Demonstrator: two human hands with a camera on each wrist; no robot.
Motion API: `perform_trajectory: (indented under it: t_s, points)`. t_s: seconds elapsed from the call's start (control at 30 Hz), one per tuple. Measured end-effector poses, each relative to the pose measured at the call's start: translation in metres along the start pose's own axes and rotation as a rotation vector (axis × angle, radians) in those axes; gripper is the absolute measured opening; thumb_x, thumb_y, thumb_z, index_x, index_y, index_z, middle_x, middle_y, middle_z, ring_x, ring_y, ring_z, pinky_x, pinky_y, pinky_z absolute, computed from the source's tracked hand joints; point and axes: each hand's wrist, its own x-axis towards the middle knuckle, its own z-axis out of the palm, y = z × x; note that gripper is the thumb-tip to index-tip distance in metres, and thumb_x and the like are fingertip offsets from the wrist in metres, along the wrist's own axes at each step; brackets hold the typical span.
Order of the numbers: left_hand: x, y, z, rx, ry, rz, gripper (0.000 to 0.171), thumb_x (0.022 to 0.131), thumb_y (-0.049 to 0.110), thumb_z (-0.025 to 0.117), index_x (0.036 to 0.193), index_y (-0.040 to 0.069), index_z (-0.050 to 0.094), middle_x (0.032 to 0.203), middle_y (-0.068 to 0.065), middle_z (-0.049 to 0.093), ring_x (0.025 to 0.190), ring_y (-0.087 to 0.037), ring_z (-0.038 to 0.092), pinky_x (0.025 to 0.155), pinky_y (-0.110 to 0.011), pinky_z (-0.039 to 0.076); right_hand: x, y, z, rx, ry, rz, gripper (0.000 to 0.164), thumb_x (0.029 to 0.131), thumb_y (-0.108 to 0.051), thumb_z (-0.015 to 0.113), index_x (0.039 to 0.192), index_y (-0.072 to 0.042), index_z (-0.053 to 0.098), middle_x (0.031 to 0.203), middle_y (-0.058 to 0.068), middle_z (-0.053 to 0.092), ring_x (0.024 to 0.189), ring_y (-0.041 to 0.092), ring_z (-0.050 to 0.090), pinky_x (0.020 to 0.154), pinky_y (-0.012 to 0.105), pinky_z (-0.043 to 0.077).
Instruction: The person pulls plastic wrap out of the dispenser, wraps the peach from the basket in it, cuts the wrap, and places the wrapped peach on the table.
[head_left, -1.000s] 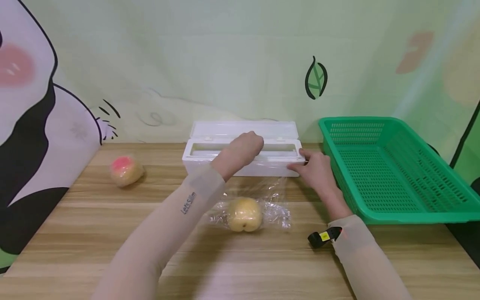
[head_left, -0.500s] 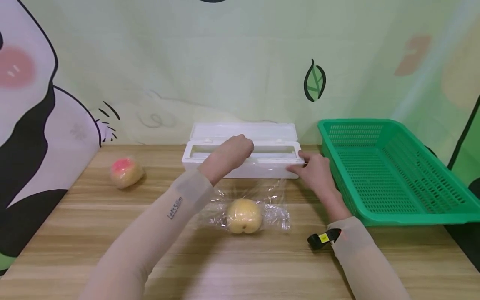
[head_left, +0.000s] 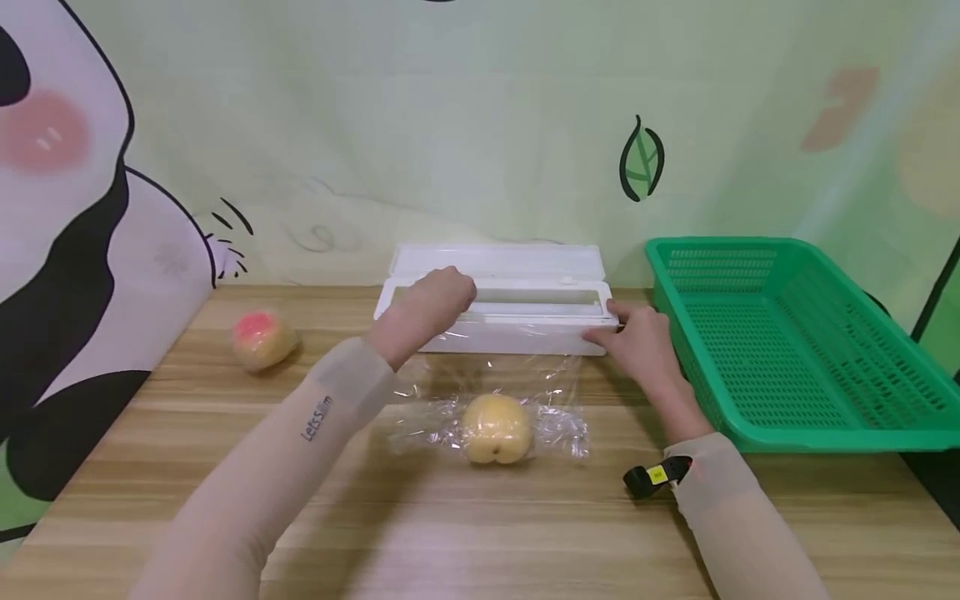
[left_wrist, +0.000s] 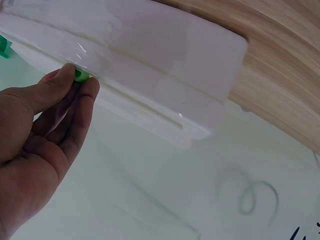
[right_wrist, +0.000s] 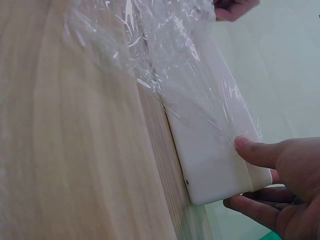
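Observation:
A white cling film dispenser (head_left: 517, 337) stands at the back of the table, its lid (head_left: 495, 261) raised. My left hand (head_left: 429, 304) is over its left half. In the left wrist view, thumb and fingers pinch a small green slider (left_wrist: 81, 76) on the dispenser's edge. With thumb in front and fingers round the end, my right hand (head_left: 641, 346) grips the dispenser's right end. Clear cling film (head_left: 558, 427) runs from the dispenser's front down over a round yellow fruit (head_left: 497, 429). My left hand covers part of the slot in the head view.
A film-wrapped fruit with a pink top (head_left: 262, 342) lies at the left of the wooden table (head_left: 450, 533). On the right stands a green plastic basket (head_left: 738, 437) close to my right forearm. A printed cloth (head_left: 480, 125) hangs behind.
My left hand has slid leftward along the dispenser, from about its middle to its left half. My right hand keeps its grip on the right end, and the yellow fruit stays put.

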Motion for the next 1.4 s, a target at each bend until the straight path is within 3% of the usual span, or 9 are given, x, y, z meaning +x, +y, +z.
perform_trajectory:
  t_s: [0.1,0.2,0.63,1.1,1.3,1.4]
  points:
    - [-0.005,-0.007,0.0,-0.002,0.015,-0.005,0.033,0.086,-0.019,0.05,0.07,0.009,0.053,0.072,-0.003,0.048,0.069,-0.019,0.044,0.059,-0.031,0.038,-0.001,0.0,-0.002,-0.005,-0.008,0.011,0.067,0.091,-0.028,0.082,0.141,0.008,0.056,0.129,0.028,0.063,0.093,0.028,0.062,0.069,0.037,0.051]
    - [-0.009,-0.013,0.0,0.003,0.025,-0.007,0.032,0.084,-0.019,0.05,0.069,0.009,0.053,0.072,-0.004,0.052,0.07,-0.02,0.046,0.06,-0.032,0.04,-0.001,-0.001,-0.003,-0.009,-0.012,0.017,0.068,0.091,-0.029,0.082,0.141,0.008,0.055,0.131,0.029,0.062,0.095,0.029,0.062,0.072,0.039,0.051]
    - [-0.014,-0.024,-0.005,0.006,-0.009,-0.002,0.035,0.084,-0.018,0.051,0.066,0.012,0.051,0.066,-0.001,0.046,0.064,-0.017,0.043,0.057,-0.029,0.036,-0.001,-0.003,-0.001,0.003,-0.01,0.032,0.067,0.09,-0.028,0.082,0.141,0.007,0.055,0.125,0.028,0.066,0.088,0.027,0.063,0.062,0.032,0.048]
    - [-0.018,-0.034,-0.007,0.027,-0.026,0.028,0.039,0.081,-0.022,0.048,0.063,0.013,0.046,0.063,0.0,0.04,0.062,-0.016,0.038,0.056,-0.028,0.033,0.0,-0.003,-0.001,-0.003,-0.002,0.026,0.068,0.089,-0.028,0.084,0.14,0.007,0.056,0.124,0.028,0.066,0.089,0.027,0.065,0.062,0.033,0.049]
    - [-0.032,-0.053,-0.007,0.078,-0.031,0.009,0.036,0.08,-0.025,0.047,0.067,0.009,0.049,0.066,-0.001,0.041,0.065,-0.017,0.037,0.058,-0.028,0.033,0.0,-0.003,-0.002,-0.003,-0.009,0.026,0.068,0.09,-0.029,0.083,0.14,0.007,0.056,0.127,0.028,0.065,0.092,0.027,0.064,0.065,0.034,0.05]
    - [-0.043,-0.067,-0.005,0.07,0.008,0.002,0.035,0.081,-0.023,0.05,0.066,0.009,0.049,0.066,-0.001,0.043,0.065,-0.018,0.038,0.059,-0.029,0.034,-0.001,-0.004,-0.002,-0.006,-0.016,0.03,0.068,0.09,-0.029,0.083,0.141,0.007,0.055,0.128,0.028,0.064,0.093,0.027,0.064,0.067,0.035,0.05]
